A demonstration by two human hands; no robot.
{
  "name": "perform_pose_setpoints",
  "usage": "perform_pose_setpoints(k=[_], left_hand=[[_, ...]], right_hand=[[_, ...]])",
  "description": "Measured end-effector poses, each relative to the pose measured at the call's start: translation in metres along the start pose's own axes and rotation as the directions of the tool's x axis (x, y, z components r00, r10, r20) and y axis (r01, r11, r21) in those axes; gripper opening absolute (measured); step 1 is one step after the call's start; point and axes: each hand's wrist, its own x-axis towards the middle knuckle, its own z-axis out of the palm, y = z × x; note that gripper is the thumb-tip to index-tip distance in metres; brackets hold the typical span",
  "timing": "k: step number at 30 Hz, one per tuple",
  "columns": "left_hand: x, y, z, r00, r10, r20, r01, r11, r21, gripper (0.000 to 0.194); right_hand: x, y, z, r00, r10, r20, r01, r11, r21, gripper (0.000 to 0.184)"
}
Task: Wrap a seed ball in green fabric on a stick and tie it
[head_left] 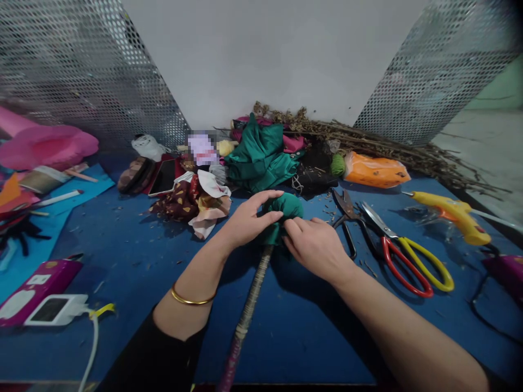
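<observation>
A round bundle of green cloth point(289, 206) covers the far end of a wrapped stick point(253, 294). The stick slants toward me, bound in pale cord higher up and purple material near the table edge. My left hand point(250, 216) curves round the bundle's left side, thumb and fingers pressed against it. On the right side, my right hand point(312, 242) has its fingers bent in and pinches the cloth low on the bundle. Its fingertips are partly hidden. Beyond both hands lies a heap of loose green cloth point(261, 155).
Pliers point(349, 209), red-and-yellow-handled scissors point(402, 247) and a yellow glue gun point(453, 212) lie at right. Dry twigs point(368, 136) and an orange packet point(376, 170) are behind. Crumpled patterned cloth point(180, 204), a phone point(165, 177) and a purple box point(41, 288) occupy the left.
</observation>
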Motion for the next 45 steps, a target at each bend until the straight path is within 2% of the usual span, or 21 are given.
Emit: perform_pose_setpoints(k=[3, 9, 13, 20, 28, 30, 33, 36, 38, 40, 42, 45], left_hand=[[0.0, 0.002, 0.003, 0.999, 0.002, -0.043, 0.001, 0.997, 0.079, 0.053], [-0.001, 0.0, 0.008, 0.997, 0.064, -0.051, -0.054, 0.983, 0.173, 0.06], [-0.003, 0.002, 0.014, 0.994, 0.058, -0.092, -0.037, 0.975, 0.22, 0.06], [-0.004, 0.005, 0.02, 0.992, 0.025, -0.124, 0.002, 0.977, 0.211, 0.058], [-0.002, 0.006, 0.019, 0.991, -0.009, -0.133, 0.031, 0.986, 0.162, 0.054], [-0.002, 0.005, 0.018, 0.99, -0.04, -0.137, 0.063, 0.983, 0.172, 0.057], [-0.003, 0.003, 0.011, 0.972, -0.202, -0.118, 0.225, 0.946, 0.234, 0.064], [-0.007, 0.004, -0.001, 0.933, -0.357, -0.051, 0.351, 0.865, 0.36, 0.05], [-0.009, 0.007, -0.009, 0.922, -0.388, 0.007, 0.347, 0.832, 0.432, 0.033], [-0.01, 0.011, -0.013, 0.922, -0.382, 0.065, 0.312, 0.831, 0.461, 0.025], [-0.011, 0.015, -0.013, 0.925, -0.367, 0.096, 0.287, 0.842, 0.457, 0.021], [-0.011, 0.02, -0.012, 0.927, -0.358, 0.112, 0.276, 0.854, 0.44, 0.018]], right_hand=[[0.0, -0.003, 0.002, 1.0, -0.01, 0.014, 0.01, 1.0, 0.027, 0.019], [0.001, -0.005, 0.003, 0.992, 0.041, 0.117, -0.052, 0.994, 0.095, 0.022], [0.001, -0.005, 0.003, 0.987, 0.033, 0.159, -0.055, 0.989, 0.14, 0.022], [0.0, -0.008, 0.007, 0.985, -0.022, 0.168, -0.02, 0.968, 0.248, 0.019], [0.002, -0.01, 0.008, 0.982, -0.084, 0.172, 0.034, 0.961, 0.275, 0.017], [0.001, -0.009, 0.009, 0.983, -0.059, 0.173, 0.009, 0.961, 0.277, 0.016], [-0.001, -0.005, 0.008, 0.984, 0.032, 0.176, -0.073, 0.971, 0.229, 0.016], [-0.002, 0.0, 0.004, 0.979, 0.126, 0.16, -0.149, 0.979, 0.142, 0.017], [-0.003, 0.002, 0.0, 0.975, 0.171, 0.138, -0.186, 0.977, 0.103, 0.016], [-0.003, 0.003, -0.004, 0.978, 0.194, 0.079, -0.201, 0.974, 0.102, 0.014], [-0.003, 0.002, -0.006, 0.984, 0.176, -0.016, -0.172, 0.975, 0.141, 0.018], [-0.001, -0.002, -0.004, 0.993, 0.072, -0.096, -0.05, 0.977, 0.209, 0.038]])
